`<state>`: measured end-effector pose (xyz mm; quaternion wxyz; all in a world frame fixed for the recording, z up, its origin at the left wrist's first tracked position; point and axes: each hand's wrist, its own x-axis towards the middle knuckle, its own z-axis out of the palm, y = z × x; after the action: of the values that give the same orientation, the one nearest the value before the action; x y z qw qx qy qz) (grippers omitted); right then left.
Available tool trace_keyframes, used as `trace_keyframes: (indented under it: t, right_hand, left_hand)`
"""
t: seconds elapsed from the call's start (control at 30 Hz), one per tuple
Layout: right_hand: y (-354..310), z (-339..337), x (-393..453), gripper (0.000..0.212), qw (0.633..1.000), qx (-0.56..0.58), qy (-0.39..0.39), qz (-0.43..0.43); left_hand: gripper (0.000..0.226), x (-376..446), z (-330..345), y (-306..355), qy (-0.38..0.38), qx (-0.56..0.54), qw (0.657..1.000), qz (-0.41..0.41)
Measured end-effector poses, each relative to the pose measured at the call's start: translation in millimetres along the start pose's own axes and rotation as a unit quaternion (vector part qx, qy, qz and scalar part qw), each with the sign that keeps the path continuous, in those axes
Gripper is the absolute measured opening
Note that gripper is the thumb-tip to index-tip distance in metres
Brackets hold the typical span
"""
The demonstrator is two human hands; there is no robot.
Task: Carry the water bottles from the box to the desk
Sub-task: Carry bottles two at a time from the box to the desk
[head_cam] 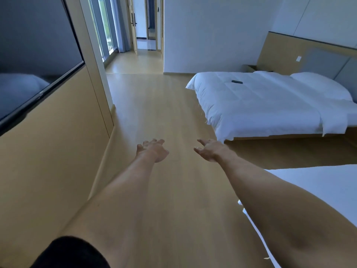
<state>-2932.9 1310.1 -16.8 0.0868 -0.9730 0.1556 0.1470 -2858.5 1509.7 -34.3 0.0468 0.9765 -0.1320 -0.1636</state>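
Bedroom floor (pixel 164 113) ahead; left hand (pixel 152 149) and right hand (pixel 210 151) released, empty. No box visible: find it first.

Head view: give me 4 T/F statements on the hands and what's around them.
1. Both hands are empty. True: the left hand and right hand reach forward over the floor with fingers spread.
2. A water bottle lies on the bed. False: only a small dark remote lies on the bed; no bottle shows.
3. A dark screen hangs on the wall to the person's left. True: the TV.
4. The box of bottles stands by the doorway. False: no box is in view near the doorway.
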Motion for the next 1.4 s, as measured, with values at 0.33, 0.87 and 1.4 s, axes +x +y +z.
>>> trace_keyframes:
  t: [0.33,0.87,1.4]
  right_hand:
    - [-28,-49,162,0.059,1.0,0.01,0.007,0.013]
    - [-12,-158,521,0.06,1.0,0.009,-0.002,-0.008]
    - [-53,-248,838,0.06,1.0,-0.019,0.004,-0.009]
  left_hand:
    - [0.063,173,-54,-2,0.012,0.006,0.999,0.047]
    - [0.061,517,-165,36,0.052,-0.013,0.998,0.011]
    - [0.059,828,-246,16,0.041,-0.033,0.999,-0.001]
